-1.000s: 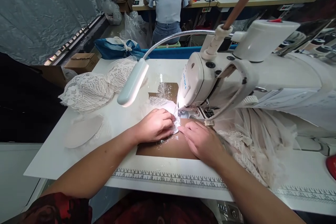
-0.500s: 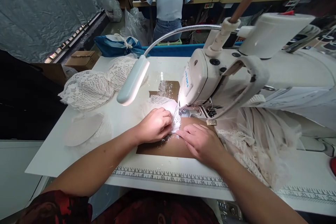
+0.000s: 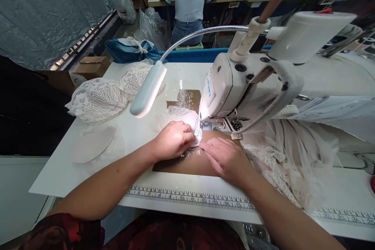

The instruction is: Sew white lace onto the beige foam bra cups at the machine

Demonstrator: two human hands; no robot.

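Note:
White lace fabric (image 3: 184,115) lies under the needle area of a white sewing machine (image 3: 218,86), lit by a lamp. My left hand (image 3: 175,139) is closed on the lace from the left, fingers curled and pressed together. From the right, my right hand (image 3: 224,157) pinches the lace's near edge between thumb and fingertips, just in front of the needle. A brown board (image 3: 187,167) lies beneath both hands. The fingertips of my left hand partly hide the lace, and the machine head covers its far right side.
Lace cups (image 3: 98,99) are piled at left, with a pale oval pad (image 3: 93,144) nearer me. A lamp (image 3: 149,90) hangs on a bent metal neck. Sheer lace fabric (image 3: 288,160) is heaped at right. A ruler strip (image 3: 190,198) runs along the front edge. A person (image 3: 189,0) sits ahead.
Both hands have shifted very slightly to the right, and the lace's near edge has moved a little toward the needle. The grips look the same.

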